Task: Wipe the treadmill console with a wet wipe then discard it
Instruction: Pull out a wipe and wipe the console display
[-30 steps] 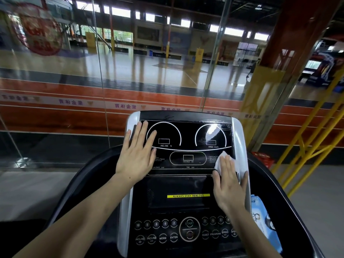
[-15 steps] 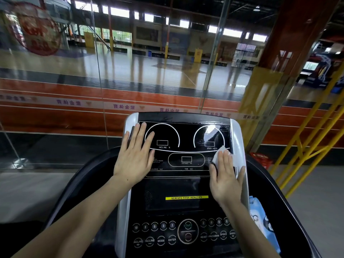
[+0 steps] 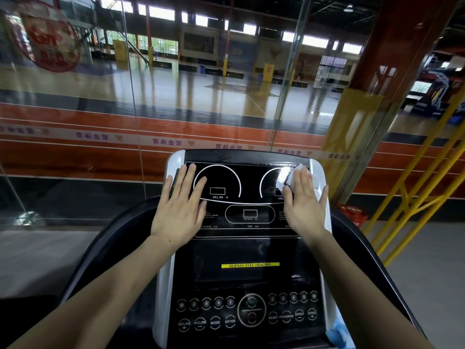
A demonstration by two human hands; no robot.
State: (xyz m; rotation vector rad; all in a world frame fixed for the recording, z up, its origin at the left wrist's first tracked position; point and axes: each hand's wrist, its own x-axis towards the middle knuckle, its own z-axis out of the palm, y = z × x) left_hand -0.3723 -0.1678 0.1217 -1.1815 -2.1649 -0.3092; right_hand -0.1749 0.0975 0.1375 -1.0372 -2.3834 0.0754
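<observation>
Behind glass overlooking a sports hall, the right hand (image 3: 305, 197) is pressing the wet wipe (image 3: 293, 176) flat-fingered against the treadmill console (image 3: 247, 248)'s upper right corner, the left hand (image 3: 180, 206) is resting flat near its left edge, wiping apparently underway, the unwiped lower buttons likely next.

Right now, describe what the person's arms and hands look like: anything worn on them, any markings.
Both forearms are bare, with no sleeves in view. The left hand and right hand wear no gloves, rings, watch or wristband. A small dark mole marks the left wrist. Fingernails look short and unpainted.
</observation>
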